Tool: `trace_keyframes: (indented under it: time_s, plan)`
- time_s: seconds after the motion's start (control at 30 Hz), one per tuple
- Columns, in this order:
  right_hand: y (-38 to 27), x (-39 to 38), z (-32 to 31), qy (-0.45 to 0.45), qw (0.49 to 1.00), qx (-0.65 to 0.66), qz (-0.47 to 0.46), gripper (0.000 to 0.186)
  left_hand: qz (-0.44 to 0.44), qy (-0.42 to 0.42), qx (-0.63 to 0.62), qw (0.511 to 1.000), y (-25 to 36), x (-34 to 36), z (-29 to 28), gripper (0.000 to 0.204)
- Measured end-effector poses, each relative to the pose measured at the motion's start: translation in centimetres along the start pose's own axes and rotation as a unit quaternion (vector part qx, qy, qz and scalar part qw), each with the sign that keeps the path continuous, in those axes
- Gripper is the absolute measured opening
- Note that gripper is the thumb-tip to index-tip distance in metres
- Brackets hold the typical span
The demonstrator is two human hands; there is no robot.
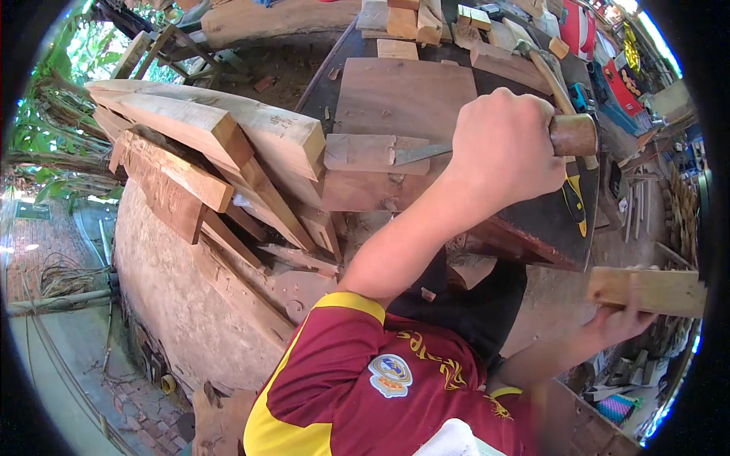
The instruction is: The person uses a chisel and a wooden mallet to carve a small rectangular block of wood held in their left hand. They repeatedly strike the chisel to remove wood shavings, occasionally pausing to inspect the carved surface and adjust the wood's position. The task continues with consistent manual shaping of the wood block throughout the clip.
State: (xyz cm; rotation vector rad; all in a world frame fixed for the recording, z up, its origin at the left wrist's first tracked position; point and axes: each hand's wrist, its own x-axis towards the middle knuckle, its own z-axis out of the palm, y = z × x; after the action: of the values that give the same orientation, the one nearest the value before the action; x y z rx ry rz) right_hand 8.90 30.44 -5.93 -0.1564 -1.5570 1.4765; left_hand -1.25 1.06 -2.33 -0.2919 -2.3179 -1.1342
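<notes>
My left hand grips the round wooden handle of a chisel, whose steel blade rests with its tip on a small flat wood piece. That piece lies on a wider board on the dark bench top. My right hand, slightly blurred, holds a long pale wooden block out at the lower right, beside the bench.
Planks lean together on the left. Wood offcuts, a hammer and a yellow-black tool lie on the bench. Plants and a brick path show at far left; clutter fills the right.
</notes>
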Motion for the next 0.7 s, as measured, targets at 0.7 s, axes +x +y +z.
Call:
trace_keyframes:
  time_s: [0.7]
  plan:
    - [-2.5,-2.4,11.1,-0.294,0.892,-0.297,-0.17,0.06,-0.046,0.023,-0.017,0.999,-0.7,0.0,-1.8,0.016]
